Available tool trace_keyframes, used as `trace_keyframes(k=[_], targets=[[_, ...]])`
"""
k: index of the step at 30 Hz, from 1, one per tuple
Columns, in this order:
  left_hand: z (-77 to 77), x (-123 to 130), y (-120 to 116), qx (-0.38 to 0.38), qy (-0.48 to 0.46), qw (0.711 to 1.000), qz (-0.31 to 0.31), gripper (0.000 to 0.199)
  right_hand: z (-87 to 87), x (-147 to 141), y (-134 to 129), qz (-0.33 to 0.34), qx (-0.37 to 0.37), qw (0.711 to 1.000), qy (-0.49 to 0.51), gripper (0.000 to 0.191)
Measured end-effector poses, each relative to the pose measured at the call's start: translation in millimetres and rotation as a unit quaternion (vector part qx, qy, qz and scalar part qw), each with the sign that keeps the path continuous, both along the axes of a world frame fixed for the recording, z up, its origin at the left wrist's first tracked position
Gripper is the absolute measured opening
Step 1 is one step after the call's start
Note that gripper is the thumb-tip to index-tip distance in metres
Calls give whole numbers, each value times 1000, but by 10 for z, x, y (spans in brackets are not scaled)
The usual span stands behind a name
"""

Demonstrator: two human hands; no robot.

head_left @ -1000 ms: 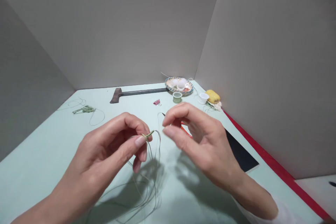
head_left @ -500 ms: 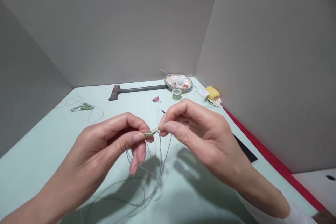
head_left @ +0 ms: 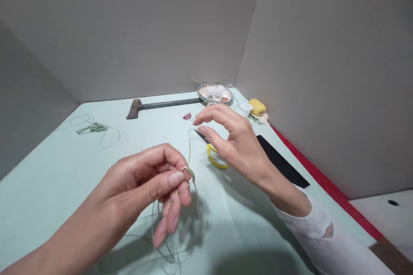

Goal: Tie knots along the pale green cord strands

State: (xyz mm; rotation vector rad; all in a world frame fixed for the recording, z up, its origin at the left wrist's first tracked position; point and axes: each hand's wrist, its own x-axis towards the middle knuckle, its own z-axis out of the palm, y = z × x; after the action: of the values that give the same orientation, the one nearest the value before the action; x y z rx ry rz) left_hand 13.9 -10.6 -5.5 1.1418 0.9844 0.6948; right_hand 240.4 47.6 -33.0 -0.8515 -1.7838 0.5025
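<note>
Between the thumb and fingers of my left hand (head_left: 145, 184) a small green braided cord (head_left: 191, 173) is pinched, its knotted part curving out past the fingertips. Long thin cord ends (head_left: 198, 208) hang from it in loops beneath the hand, and one strand rises above it. My right hand (head_left: 234, 142) is raised to the right, thumb and fingers apart, with nothing seen in it. Behind and below that hand lie scissors with yellow handles (head_left: 211, 160) and dark blades, partly hidden by the palm.
A hammer-like tool with a long dark handle (head_left: 171, 104) lies at the back, by a woven basket (head_left: 199, 93) of small items. Nearby are a pink binder clip (head_left: 187, 116), a white spool (head_left: 246, 109), a yellow lump (head_left: 258, 106), a black mat (head_left: 284, 163) and a green cord bundle (head_left: 93, 127).
My right hand has let go of the cord, opened and moved up and right. The braided piece has turned downward in my left hand. The scissors now show more.
</note>
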Motion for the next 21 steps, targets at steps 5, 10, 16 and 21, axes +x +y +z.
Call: trace_keyframes(k=[5,10,16,21], targets=[[-2,-40,3,43,23,999,23,46,136,-2,-192,59,-74,995,34,14],[-23,-35,-26,108,50,991,62,35,197,-78,-375,158,-100,982,9,17],[-4,33,-50,236,123,952,150,23,177,-63,-353,172,-142,974,30,18],[41,8,-31,294,210,918,160,21,222,-33,-368,176,-167,970,24,19]])
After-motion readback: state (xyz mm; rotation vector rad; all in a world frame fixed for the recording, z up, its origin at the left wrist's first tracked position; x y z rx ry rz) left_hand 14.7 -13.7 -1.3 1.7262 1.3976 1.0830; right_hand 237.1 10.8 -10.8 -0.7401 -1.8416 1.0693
